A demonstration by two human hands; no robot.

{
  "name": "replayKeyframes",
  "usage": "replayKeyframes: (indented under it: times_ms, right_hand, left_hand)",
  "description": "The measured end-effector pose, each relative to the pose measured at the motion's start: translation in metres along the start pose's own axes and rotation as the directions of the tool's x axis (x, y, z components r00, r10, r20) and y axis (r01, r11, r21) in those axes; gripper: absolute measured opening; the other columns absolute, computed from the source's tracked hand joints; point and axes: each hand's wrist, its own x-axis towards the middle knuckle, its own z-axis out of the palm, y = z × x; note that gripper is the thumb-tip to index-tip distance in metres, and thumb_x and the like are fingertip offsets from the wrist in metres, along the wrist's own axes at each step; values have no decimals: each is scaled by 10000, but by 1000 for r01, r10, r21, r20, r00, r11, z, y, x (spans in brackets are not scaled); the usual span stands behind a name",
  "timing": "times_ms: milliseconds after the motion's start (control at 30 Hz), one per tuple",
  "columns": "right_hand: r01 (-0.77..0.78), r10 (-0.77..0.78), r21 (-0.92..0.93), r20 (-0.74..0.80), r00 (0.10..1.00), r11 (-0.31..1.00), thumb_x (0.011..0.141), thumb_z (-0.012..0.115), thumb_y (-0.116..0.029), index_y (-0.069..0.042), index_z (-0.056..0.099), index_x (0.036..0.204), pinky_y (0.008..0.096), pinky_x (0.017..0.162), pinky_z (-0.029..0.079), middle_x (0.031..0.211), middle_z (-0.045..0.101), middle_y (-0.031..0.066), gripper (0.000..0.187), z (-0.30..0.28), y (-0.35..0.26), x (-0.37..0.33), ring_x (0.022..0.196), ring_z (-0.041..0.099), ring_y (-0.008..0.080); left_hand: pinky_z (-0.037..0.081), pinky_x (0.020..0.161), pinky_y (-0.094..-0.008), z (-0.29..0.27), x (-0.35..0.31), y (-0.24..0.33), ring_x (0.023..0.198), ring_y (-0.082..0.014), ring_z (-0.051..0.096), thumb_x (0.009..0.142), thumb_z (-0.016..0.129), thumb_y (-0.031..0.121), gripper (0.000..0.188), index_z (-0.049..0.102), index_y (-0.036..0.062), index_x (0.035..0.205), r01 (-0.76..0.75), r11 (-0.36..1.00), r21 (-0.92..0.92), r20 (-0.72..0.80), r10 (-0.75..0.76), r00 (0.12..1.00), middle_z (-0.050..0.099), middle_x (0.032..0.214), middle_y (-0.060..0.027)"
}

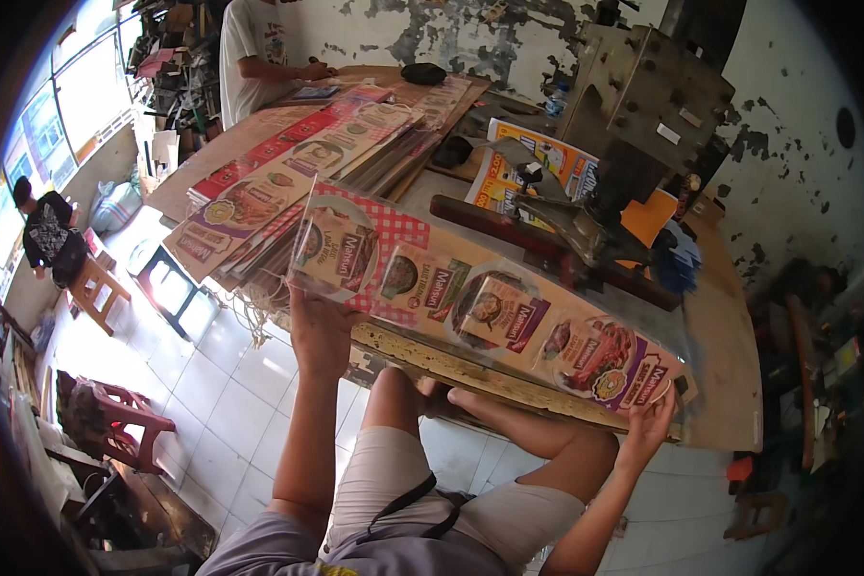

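While the person sits with bare knees drawn up over the white tiled floor (pixel 221 384), both arms reach up from the lower edge to a long printed cardboard sheet (pixel 480 307) held in the air just in front of the near edge of the workbench (pixel 730 384). The left hand (pixel 319 322) grasps the sheet's left end from below, near its red-checked part, fingers closed on the edge. The right hand (pixel 655 418) grips the right end at the lower corner, fingers wrapped around the purple-printed part. The sheet runs slanted from upper left to lower right, its face with food pictures turned toward the camera, and it hides part of the bench edge behind it.

Beyond it, on the bench's middle, a dark red bar (pixel 509 235) lies just beside a grey metal machine (pixel 634 125) that rises toward the far right corner. Yellow printed sheets (pixel 538 168) lie spread under and beside the machine. Along the bench's left side, a long stack of similar printed sheets (pixel 298 168) stretches toward the far edge. At that far end another person in a white shirt (pixel 254 53) leans over the bench, one hand resting on it. Well apart at the left, a red plastic stool (pixel 130 422) stands on the floor.
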Motion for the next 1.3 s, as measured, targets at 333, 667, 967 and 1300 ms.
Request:
replayKeyframes:
  times_ms: [333, 667, 967, 1300]
  right_hand:
    - [-15, -423, -901, -218, 879, 434, 1025, 725, -351, -72, 444, 1647, 579, 1306, 254, 1660, 468, 198, 738, -82, -107, -79, 1588, 368, 366]
    - [-360, 442, -711, -77, 894, 604, 992, 811, -355, 6, 652, 1289, 403, 993, 487, 1166, 698, 108, 494, -114, -172, -117, 1084, 633, 231]
    - [-504, 196, -242, -720, 666, 829, 1135, 643, -396, -18, 602, 1289, 331, 856, 555, 1100, 676, 69, 410, -318, -76, -209, 977, 654, 184]
    - [-299, 411, 292, -750, 518, 909, 1168, 508, -429, -24, 504, 1559, 555, 1020, 580, 1555, 595, 187, 562, -411, 122, -283, 1286, 658, 405]
  left_hand:
    - [704, 888, -531, 46, -48, -34, 1293, -406, 685, 1198, 300, 472, 608, 259, 126, 1695, 319, 925, -207, 231, -270, 935, 498, 1605, -242]
    - [554, 1121, -419, 153, -172, -117, 1293, -298, 688, 1198, 277, 560, 728, 429, -17, 1616, 778, 544, 315, 459, -805, 377, 666, 1421, -198]
    - [494, 1171, -392, 145, -143, -118, 1377, -241, 646, 1166, 547, 129, 430, 528, -47, 1558, 417, 761, 497, 681, -640, 356, 675, 1487, -168]
    - [598, 974, -388, 74, -59, -35, 1044, -247, 770, 1146, 579, 194, 348, 671, -79, 1342, 30, 823, 567, 458, -345, 819, 794, 1142, -201]
